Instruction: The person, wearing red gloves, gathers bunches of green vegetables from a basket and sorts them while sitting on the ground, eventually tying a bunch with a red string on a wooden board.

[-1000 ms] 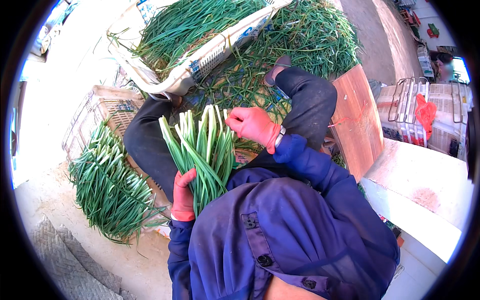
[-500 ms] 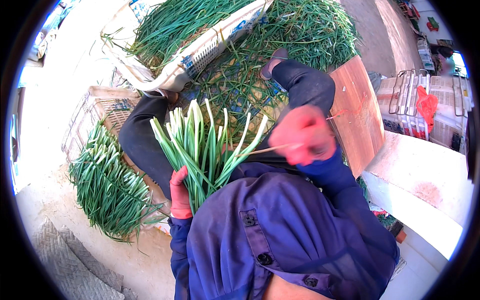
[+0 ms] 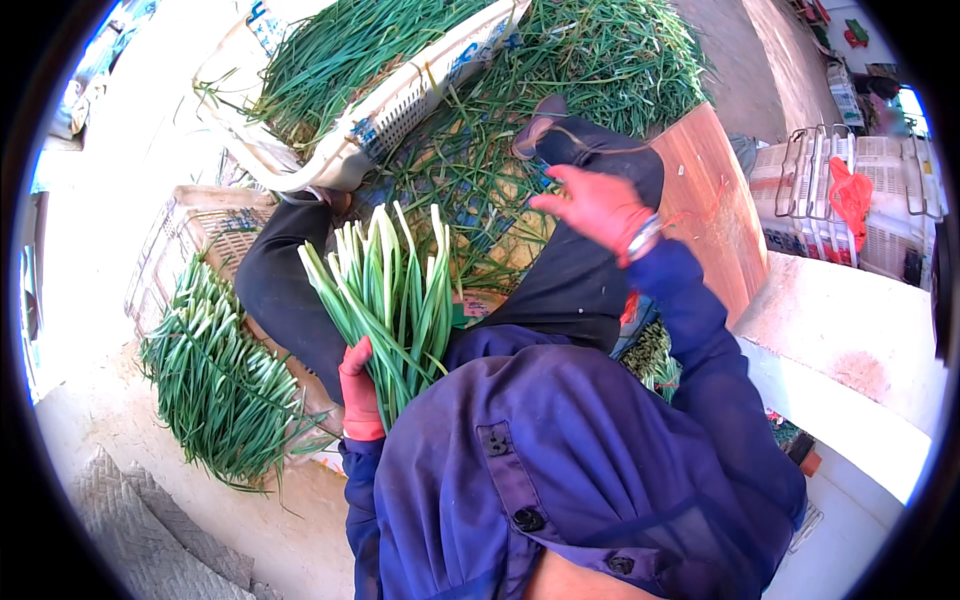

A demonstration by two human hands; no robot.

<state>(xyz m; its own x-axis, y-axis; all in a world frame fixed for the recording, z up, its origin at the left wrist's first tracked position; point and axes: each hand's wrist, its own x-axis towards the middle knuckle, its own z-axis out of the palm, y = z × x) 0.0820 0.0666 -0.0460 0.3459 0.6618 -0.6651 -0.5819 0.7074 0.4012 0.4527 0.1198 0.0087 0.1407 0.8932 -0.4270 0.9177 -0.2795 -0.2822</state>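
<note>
My left hand (image 3: 361, 390), in a red glove, is closed around a bunch of garlic chives (image 3: 385, 285). The pale cut ends point up and away from me, and the green leaves run down against my shirt. My right hand (image 3: 602, 210), gloved in red too, is raised over my right leg, apart from the bunch. Its thumb and fingers are spread, and I see nothing held between them. Beyond it lie loose green leaves (image 3: 470, 205) scattered on the ground between my feet.
A white plastic crate (image 3: 400, 110) full of greens stands ahead, beside a large leaf heap (image 3: 630, 60). At left, stacked chives (image 3: 225, 375) rest against another crate (image 3: 205, 215). A wooden board (image 3: 710, 200) and a white block (image 3: 850, 340) are on my right.
My right hand has moved up and away from the bunch; the thin strand at its fingers no longer shows. Stalks splayed at the bunch's right side now stand closer together. My left hand keeps its hold.
</note>
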